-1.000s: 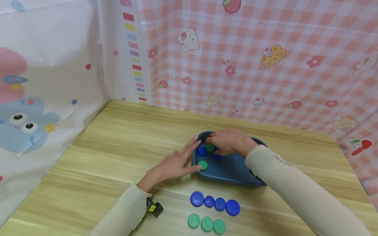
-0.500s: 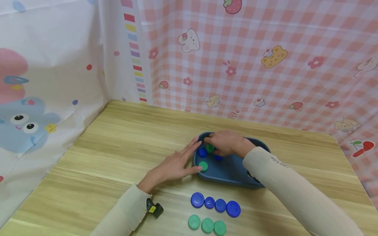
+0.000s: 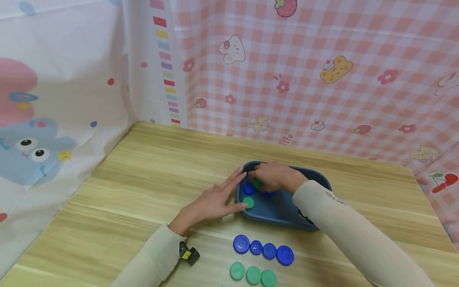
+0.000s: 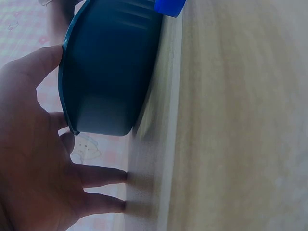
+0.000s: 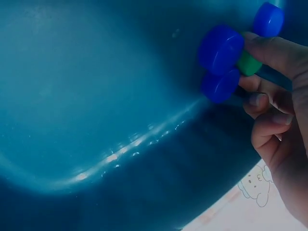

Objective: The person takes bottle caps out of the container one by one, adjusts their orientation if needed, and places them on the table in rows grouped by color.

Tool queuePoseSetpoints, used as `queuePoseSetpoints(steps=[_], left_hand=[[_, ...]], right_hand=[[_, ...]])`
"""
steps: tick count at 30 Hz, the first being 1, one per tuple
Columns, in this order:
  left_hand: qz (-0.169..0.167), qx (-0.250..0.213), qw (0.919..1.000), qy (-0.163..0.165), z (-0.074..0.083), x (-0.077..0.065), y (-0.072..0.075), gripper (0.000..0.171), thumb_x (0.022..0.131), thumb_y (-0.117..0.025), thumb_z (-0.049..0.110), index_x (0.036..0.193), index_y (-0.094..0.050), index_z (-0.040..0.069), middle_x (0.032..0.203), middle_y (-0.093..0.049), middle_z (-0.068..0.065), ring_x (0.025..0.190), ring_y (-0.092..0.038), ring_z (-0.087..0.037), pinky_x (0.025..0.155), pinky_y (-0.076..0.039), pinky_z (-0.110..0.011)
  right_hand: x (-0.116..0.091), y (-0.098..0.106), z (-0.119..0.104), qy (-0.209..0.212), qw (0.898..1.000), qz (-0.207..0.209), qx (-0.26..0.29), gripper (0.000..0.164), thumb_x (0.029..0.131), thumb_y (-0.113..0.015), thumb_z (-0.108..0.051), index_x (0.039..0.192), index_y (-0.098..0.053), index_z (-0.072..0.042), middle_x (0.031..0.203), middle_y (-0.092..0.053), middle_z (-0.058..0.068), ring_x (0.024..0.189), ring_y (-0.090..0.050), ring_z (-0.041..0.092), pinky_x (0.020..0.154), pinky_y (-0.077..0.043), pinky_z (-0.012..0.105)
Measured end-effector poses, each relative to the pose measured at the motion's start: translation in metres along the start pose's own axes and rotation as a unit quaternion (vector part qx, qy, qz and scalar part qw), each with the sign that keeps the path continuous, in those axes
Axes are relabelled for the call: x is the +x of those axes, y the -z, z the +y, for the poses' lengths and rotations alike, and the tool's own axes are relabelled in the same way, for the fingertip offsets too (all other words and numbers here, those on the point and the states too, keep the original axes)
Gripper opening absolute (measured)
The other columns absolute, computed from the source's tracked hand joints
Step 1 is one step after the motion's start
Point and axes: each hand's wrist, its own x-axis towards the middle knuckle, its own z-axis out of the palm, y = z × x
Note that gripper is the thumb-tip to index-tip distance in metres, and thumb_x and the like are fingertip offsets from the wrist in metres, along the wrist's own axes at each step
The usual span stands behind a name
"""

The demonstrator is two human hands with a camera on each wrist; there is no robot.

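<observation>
In the head view a dark blue tray [image 3: 279, 213] stands on the table with several blue and green bottle caps inside. My right hand [image 3: 274, 176] reaches into its far left part and pinches a green bottle cap [image 5: 249, 64] between thumb and fingers. Close by that cap in the right wrist view lie two blue caps [image 5: 221, 49] and another blue cap [image 5: 268, 20]. My left hand [image 3: 211, 202] rests at the tray's left end with its fingers extended. Its thumb touches the rim near a light green cap [image 3: 248, 203]. In the left wrist view, two fingertips touch the table.
In front of the tray runs a row of several blue caps [image 3: 256, 247]. Nearer the person is a row of three green caps [image 3: 253, 275]. A pink checked cloth [image 3: 287, 87] hangs behind the wooden table [image 3: 143, 175], and a white printed cloth [image 3: 82, 99] hangs at the left.
My right hand has shifted slightly within the tray's far left part, around the green cap. The left hand keeps its place at the tray's end. The head view has drifted a little.
</observation>
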Motion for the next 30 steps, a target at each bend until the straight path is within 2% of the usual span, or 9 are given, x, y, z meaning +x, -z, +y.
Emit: queuePoseSetpoints(steps=[8, 14, 20, 26, 30], left_hand=[[0.001, 0.0, 1.0, -0.005, 0.001, 0.0, 0.0, 0.081, 0.093, -0.046, 0.06, 0.155, -0.005, 0.028, 0.159, 0.01, 0.013, 0.137, -0.033, -0.025, 0.103, -0.024, -0.065], [-0.005, 0.001, 1.0, -0.007, 0.002, 0.0, 0.0, 0.081, 0.093, -0.045, 0.061, 0.155, -0.003, 0.029, 0.159, 0.011, 0.013, 0.137, -0.032, -0.026, 0.103, -0.022, -0.066], [-0.002, 0.002, 1.0, -0.004, 0.0, 0.0, -0.001, 0.082, 0.093, -0.045, 0.062, 0.155, -0.002, 0.03, 0.159, 0.011, 0.014, 0.136, -0.034, -0.027, 0.103, -0.022, -0.066], [-0.005, -0.003, 1.0, -0.001, 0.0, 0.0, 0.0, 0.082, 0.093, -0.045, 0.061, 0.155, -0.003, 0.029, 0.158, 0.012, 0.015, 0.134, -0.036, -0.033, 0.103, -0.023, -0.065], [-0.006, 0.002, 1.0, -0.003, -0.001, 0.0, 0.001, 0.081, 0.094, -0.045, 0.06, 0.155, -0.002, 0.029, 0.158, 0.012, 0.014, 0.134, -0.037, -0.033, 0.103, -0.023, -0.066]], right_hand=[[-0.003, 0.002, -0.002, -0.007, 1.0, -0.003, 0.01, 0.031, 0.084, -0.076, -0.025, 0.113, -0.067, -0.019, 0.111, -0.065, 0.004, 0.098, -0.061, 0.023, 0.082, -0.051, 0.044], [-0.01, 0.015, -0.012, -0.007, 1.0, -0.014, 0.021, 0.031, 0.084, -0.076, -0.024, 0.114, -0.069, -0.021, 0.114, -0.065, 0.003, 0.101, -0.061, 0.023, 0.086, -0.05, 0.045], [-0.021, 0.031, -0.02, 0.006, 1.0, 0.0, 0.027, 0.03, 0.084, -0.075, -0.022, 0.113, -0.069, -0.018, 0.109, -0.067, 0.002, 0.101, -0.061, 0.022, 0.088, -0.049, 0.044], [-0.038, 0.043, -0.028, 0.028, 0.999, 0.021, 0.016, 0.032, 0.082, -0.077, -0.02, 0.112, -0.068, -0.015, 0.104, -0.066, 0.003, 0.095, -0.062, 0.022, 0.084, -0.05, 0.043], [-0.052, 0.047, -0.034, 0.035, 0.999, 0.037, 0.007, 0.033, 0.081, -0.078, -0.021, 0.112, -0.068, -0.017, 0.102, -0.066, 0.002, 0.087, -0.061, 0.019, 0.077, -0.051, 0.039]])
